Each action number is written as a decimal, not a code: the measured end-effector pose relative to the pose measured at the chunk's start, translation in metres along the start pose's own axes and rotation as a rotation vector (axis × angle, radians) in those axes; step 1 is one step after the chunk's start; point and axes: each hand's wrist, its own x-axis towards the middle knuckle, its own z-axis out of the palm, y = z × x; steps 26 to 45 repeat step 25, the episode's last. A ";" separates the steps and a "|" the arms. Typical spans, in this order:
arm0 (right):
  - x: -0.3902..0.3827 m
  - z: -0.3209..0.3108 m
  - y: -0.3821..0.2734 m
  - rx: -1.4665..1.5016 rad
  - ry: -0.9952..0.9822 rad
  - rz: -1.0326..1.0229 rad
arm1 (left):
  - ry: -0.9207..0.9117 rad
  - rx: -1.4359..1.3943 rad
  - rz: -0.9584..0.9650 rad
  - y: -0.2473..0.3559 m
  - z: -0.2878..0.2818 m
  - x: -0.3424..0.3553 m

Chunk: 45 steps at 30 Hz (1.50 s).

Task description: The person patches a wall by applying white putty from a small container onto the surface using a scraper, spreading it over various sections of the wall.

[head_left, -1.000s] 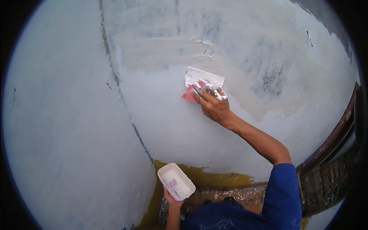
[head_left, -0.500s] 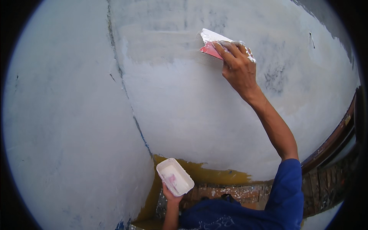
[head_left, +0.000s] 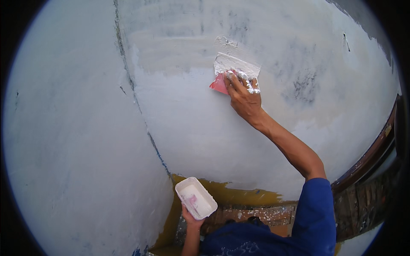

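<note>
My right hand [head_left: 245,96] grips a red putty scraper [head_left: 219,84] whose wide blade is coated in white putty and lies against the wall [head_left: 192,115]. White putty is smeared over the fingers. Just above the blade runs a fresh, rough streak of putty [head_left: 226,42]. Low in the picture, my left hand [head_left: 191,215] holds a white rectangular plastic tub [head_left: 196,198] from beneath, tilted so its inside shows. Inside it are white putty and a pinkish patch. The left fingers are partly hidden behind the tub.
A dark crack [head_left: 132,85] runs down the corner between two grey-white walls. An unpainted mustard band [head_left: 239,194] edges the wall's bottom, above paint-spattered planks [head_left: 256,214]. A small wire or nail [head_left: 347,42] sticks out at upper right; a brown frame [head_left: 363,162] curves along the right.
My right hand has moved down and slightly left with the scraper, and the blade has turned to show more putty. A rough putty streak now shows above it. The tub has barely moved.
</note>
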 end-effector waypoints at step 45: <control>0.008 0.011 -0.011 0.149 0.064 0.009 | -0.014 -0.011 -0.004 -0.001 0.003 0.002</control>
